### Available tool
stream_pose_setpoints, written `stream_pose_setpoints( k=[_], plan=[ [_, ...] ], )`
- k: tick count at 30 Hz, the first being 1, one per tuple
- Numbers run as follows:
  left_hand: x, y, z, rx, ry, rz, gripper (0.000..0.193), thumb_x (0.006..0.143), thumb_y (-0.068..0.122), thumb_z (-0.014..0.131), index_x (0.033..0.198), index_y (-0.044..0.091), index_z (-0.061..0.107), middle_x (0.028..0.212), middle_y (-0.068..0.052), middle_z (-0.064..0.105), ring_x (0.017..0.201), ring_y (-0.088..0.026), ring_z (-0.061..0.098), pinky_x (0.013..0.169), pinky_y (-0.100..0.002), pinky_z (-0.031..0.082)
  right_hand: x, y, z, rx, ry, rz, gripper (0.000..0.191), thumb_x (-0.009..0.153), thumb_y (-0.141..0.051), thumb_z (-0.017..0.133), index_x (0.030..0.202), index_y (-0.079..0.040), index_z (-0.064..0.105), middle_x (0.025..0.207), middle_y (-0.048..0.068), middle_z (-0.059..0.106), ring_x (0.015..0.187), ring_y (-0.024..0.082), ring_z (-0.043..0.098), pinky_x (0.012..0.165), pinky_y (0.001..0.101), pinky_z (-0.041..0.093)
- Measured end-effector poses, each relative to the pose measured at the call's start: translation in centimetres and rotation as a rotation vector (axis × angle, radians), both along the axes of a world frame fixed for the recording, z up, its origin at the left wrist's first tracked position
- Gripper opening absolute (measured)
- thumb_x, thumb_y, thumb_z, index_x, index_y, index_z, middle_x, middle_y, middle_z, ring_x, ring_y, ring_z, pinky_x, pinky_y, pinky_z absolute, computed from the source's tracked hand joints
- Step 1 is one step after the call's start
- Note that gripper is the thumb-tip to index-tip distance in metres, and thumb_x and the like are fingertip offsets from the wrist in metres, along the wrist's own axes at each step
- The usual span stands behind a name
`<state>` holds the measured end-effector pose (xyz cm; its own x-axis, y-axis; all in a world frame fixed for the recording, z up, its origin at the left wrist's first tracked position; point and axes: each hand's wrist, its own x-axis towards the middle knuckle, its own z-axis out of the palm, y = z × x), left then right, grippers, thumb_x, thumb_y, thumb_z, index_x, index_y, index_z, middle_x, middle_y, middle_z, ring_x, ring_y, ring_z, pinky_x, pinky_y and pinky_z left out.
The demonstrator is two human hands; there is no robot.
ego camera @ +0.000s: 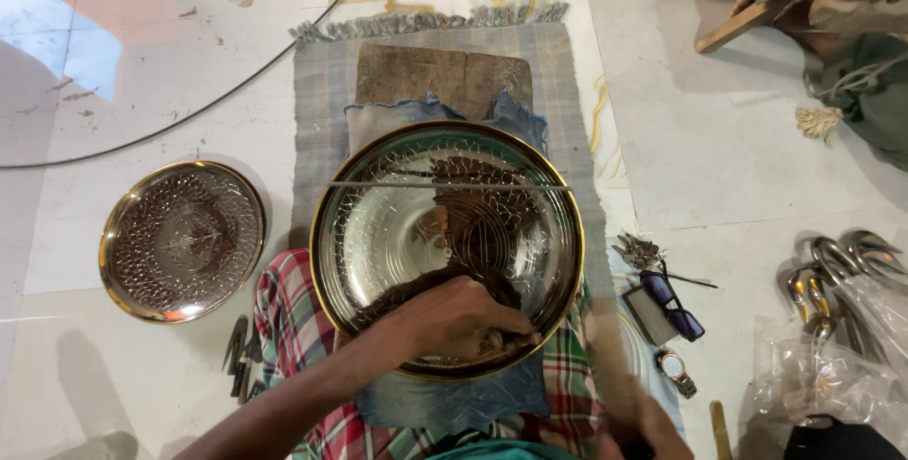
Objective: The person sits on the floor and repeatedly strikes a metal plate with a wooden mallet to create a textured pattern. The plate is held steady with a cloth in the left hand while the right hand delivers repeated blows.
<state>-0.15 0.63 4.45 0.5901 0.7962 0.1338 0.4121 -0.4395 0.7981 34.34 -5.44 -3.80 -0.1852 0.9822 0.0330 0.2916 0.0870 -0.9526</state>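
Note:
A large round metal plate [378,233] with a gold rim and a fine engraved pattern rests on a blue cloth [445,403] over my lap. My left hand [454,320] lies on the plate's near rim, fingers closed on a small dark punch [514,338] whose tip touches the metal. My right hand [651,425] is at the bottom right, beside the plate and blurred by motion. It looks closed on a tool whose pale streak [610,347] rises toward the plate's right edge. A thin straight rod [378,184] lies across the plate's far half.
A smaller patterned plate [182,241] lies on the floor to the left, with several dark chisels [238,354] near it. Sunglasses [670,301], keys [638,252] and a wristwatch [676,371] sit to the right. Spoons in a plastic bag [837,309] are far right. A grey mat [322,91] and a wooden board [440,77] lie beyond.

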Motion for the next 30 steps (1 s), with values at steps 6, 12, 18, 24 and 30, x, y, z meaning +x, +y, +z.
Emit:
stream_pose_setpoints(
  k=[6,12,18,24,30],
  plan=[
    [0.5,-2.7,-0.8,-0.080,-0.035,0.330,0.037,0.083,-0.004,0.070,0.115,0.015,0.075,0.082,-0.008,0.079,0.061,-0.016,0.074,0.054,-0.031,0.059,-2.1,4.0,6.0,0.131,-0.192,-0.010,0.068,0.067,0.005,0.064,0.134,0.002,0.063,0.118,0.019,0.073,0.098,0.027,0.077,0.084,0.0347,0.060],
    [1.7,-4.9,-1.0,-0.139,-0.078,0.617,0.043,0.070,-0.013,0.060,0.107,0.005,0.073,0.079,-0.014,0.078,0.069,-0.021,0.079,0.056,-0.033,0.062,-5.9,10.1,13.1,0.303,0.137,0.345,0.079,0.073,0.012,0.065,0.145,-0.017,0.053,0.142,0.026,0.055,0.125,0.035,0.057,0.097,0.0410,0.052],
    [3.8,-6.4,-1.1,-0.177,-0.130,0.956,0.040,0.077,-0.016,0.054,0.107,0.004,0.072,0.087,-0.015,0.079,0.074,-0.023,0.080,0.058,-0.032,0.065,-7.9,14.2,16.0,-0.090,-0.147,0.555,0.086,0.068,0.004,0.065,0.148,-0.026,0.057,0.087,0.008,0.072,0.050,0.015,0.056,0.040,0.0317,0.044],
    [7.0,-7.6,-0.6,-0.012,-0.263,1.277,0.037,0.075,-0.016,0.059,0.107,0.000,0.070,0.087,-0.013,0.078,0.079,-0.022,0.082,0.066,-0.032,0.064,-10.0,15.6,19.5,-0.165,-0.642,0.570,0.085,0.073,-0.005,0.070,0.149,-0.037,0.053,0.095,0.006,0.068,0.057,0.017,0.062,0.046,0.0312,0.051],
    [7.4,-7.4,-0.1,0.004,-0.333,1.357,0.029,0.078,-0.015,0.061,0.101,0.001,0.068,0.089,-0.012,0.080,0.082,-0.020,0.082,0.065,-0.030,0.065,-12.5,15.5,21.7,-0.222,-1.025,0.762,0.086,0.074,-0.009,0.066,0.148,-0.051,0.051,0.124,-0.012,0.064,0.067,0.016,0.070,0.065,0.0317,0.064]
  ],
)
